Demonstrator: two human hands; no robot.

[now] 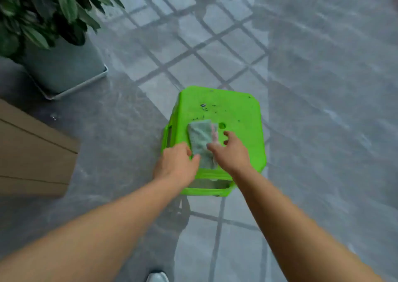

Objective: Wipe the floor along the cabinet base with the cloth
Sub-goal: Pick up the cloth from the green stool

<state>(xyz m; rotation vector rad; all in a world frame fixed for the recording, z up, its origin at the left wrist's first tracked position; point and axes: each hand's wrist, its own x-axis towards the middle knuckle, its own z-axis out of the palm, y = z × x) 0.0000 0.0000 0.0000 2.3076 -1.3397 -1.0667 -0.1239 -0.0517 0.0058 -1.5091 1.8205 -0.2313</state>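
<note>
A: Starting at the left edge, what is getting cut off?

B: One potted plant (46, 10) is sitting at ten o'clock, its leaves running out of the frame at the top and left; its grey square pot (64, 66) is showing in full. Below it, at nine o'clock, one wooden cabinet (32, 152) is poking in, with only a corner showing and the rest lying outside the view.

A: And the floor?

B: The grey floor (323, 131) is carrying crossing window shadows and is looking smeared, so its surface detail is hard to make out.

A: Where is the cloth lying?

B: One pale blue-green cloth (201, 140) is lying on the seat of one green plastic stool (237, 109) at the centre, well apart from the cabinet. A pinkish patch is showing at its right edge; I cannot tell what it is. Its near end is hiding behind the hands.

A: How are the fingers sitting?

B: Two bare hands are reaching in from six o'clock. The left hand (176, 163) is curling loosely, its thumb touching the cloth's near left edge. The right hand (229, 152) is spreading its fingers over the cloth's right side, fingertips resting on the seat. Neither is clearly gripping; blur is hiding the contact.

A: Anything at the bottom?

B: One pale shoe tip (157, 277) is peeking in at six o'clock, mostly cut off.
</note>
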